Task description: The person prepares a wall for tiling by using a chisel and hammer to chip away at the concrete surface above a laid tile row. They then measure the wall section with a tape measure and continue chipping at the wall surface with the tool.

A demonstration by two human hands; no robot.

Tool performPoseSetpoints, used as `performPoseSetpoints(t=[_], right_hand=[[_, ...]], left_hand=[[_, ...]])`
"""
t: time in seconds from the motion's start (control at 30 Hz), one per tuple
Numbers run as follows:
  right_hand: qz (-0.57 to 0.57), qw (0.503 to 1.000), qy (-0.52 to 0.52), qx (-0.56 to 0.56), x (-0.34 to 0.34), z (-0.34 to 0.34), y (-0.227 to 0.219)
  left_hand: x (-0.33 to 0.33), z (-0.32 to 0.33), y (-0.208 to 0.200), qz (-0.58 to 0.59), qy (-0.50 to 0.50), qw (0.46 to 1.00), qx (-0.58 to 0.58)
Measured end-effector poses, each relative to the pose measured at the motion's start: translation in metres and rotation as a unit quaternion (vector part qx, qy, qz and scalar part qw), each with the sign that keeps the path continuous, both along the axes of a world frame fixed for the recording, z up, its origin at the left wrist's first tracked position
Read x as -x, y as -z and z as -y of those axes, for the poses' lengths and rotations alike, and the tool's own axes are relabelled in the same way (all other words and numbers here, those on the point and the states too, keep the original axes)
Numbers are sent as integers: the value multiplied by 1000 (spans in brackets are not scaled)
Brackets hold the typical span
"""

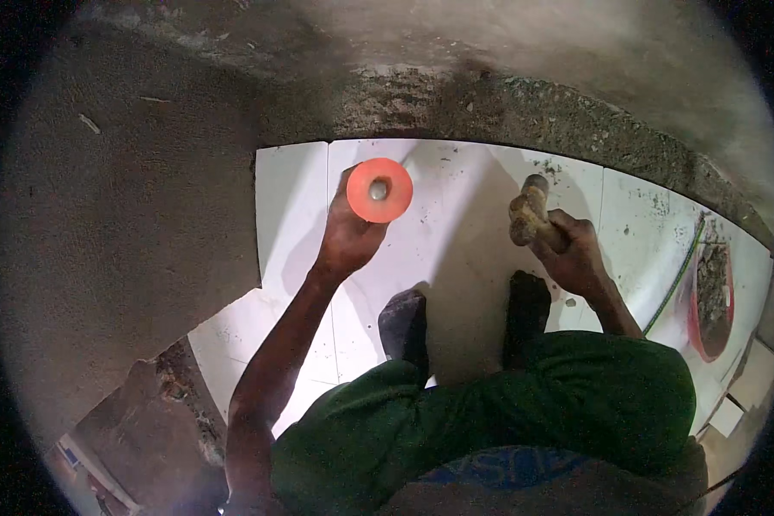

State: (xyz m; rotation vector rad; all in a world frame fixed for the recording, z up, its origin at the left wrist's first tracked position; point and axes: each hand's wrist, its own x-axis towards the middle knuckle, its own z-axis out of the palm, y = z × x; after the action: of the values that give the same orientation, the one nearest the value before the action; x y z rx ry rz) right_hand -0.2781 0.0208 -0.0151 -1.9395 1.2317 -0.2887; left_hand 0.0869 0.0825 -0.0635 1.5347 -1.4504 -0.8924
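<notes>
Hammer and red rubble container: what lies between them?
In the head view, between the hammer and the red container come the right hand, white floor tiles with dirt specks, and a long, thin green strip near the container.

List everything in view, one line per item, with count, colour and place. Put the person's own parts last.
Round-guarded tool: one, orange guard with a grey centre, in the left hand
Hammer: one, dusty brown-grey, in the right hand
White floor tiles: several, white with scattered crumbs, under the person
Red container: one, red, on the tiles at right
Rubble: many pieces, grey-brown, in the container
Green cord: one, green, left of the container
Pale square piece: one, whitish, lower right
Wall: one, grey, top
Rough surface: one, grey, left
Green legwear: one, green, lower centre
Feet: two, dark-covered, centre
Hands: two, bare, left and right of centre
</notes>
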Motion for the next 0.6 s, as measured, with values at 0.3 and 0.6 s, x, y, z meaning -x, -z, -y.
performPoseSetpoints(t=[0.3, 0.6], right_hand=[[25, 997, 44, -61, -24, -14, 11], [22, 995, 62, -74, -16, -23, 28]], left_hand=[[-25, -34, -11, -187, 91, 968, -143], [-4, -56, 14, -697, 53, 671, -247]])
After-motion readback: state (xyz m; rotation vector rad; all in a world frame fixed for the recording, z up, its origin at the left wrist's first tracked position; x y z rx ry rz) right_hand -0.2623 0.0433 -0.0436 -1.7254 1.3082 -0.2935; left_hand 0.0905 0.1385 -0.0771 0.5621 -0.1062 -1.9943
